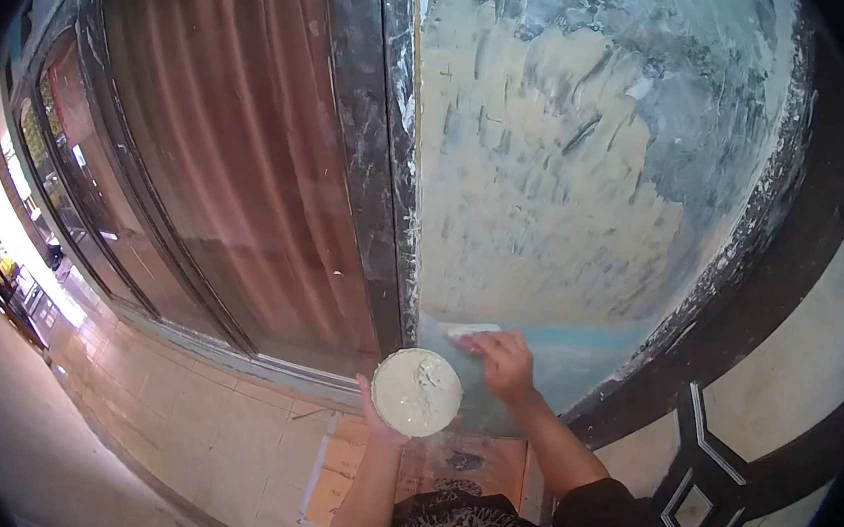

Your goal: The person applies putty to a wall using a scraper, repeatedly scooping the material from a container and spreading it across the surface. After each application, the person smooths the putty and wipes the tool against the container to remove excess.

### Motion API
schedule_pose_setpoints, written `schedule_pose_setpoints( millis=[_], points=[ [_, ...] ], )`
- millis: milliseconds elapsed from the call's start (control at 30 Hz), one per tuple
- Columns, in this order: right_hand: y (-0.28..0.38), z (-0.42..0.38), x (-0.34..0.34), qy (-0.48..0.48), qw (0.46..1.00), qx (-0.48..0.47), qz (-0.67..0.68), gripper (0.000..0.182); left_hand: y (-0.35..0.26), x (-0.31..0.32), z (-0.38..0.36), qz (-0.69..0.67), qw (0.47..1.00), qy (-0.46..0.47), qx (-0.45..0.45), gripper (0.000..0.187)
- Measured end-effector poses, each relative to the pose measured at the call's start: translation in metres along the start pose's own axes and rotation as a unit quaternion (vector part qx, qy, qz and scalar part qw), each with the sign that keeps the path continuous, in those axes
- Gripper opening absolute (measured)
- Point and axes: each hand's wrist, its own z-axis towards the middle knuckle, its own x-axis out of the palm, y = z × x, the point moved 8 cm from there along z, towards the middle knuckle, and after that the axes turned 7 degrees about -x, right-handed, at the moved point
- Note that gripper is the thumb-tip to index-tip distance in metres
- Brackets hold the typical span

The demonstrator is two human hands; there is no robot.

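My left hand (375, 415) holds a round tub (417, 394) of pale cream paste from its left side and from below. To the right of the tub, my right hand (506, 362) grips a flat, light-coloured scraper (471, 329), whose blade lies at the wall just above the tub. The wall panel (548, 194) carries uneven cream paste over a grey-blue surface. Below the pasted area runs a smoother bluish band (575, 347). Part of the scraper is hidden by my fingers.
Left of the panel stands a dark, paint-smeared frame (378, 139), with glass and a brown curtain (225, 106) beyond it. Flattened cardboard (328, 476) lies on the tiled floor (216, 441). Dark wooden latticework (716, 460) rises at the right.
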Motion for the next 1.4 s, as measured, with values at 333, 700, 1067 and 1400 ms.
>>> schedule_pose_setpoints(
  millis=[333, 700, 1067, 1400],
  points=[
    [-0.073, -0.035, 0.005, 0.015, 0.99, 0.129, -0.047, 0.013, -0.025, 0.006, -0.02, 0.018, 0.998, -0.031, 0.051, 0.098],
    [-0.081, -0.038, 0.014, 0.031, 0.983, 0.173, -0.061, 0.013, -0.027, 0.01, -0.028, -0.011, 0.999, 0.045, 0.006, 0.098],
    [-0.073, -0.036, 0.006, -0.004, 0.985, 0.157, -0.072, 0.016, -0.042, -0.036, -0.028, -0.043, 0.993, -0.102, 0.039, 0.092],
    [-0.076, -0.039, 0.006, -0.021, 0.98, 0.173, -0.091, 0.02, -0.049, -0.002, -0.035, 0.005, 1.0, 0.02, 0.001, 0.097]
  ],
)
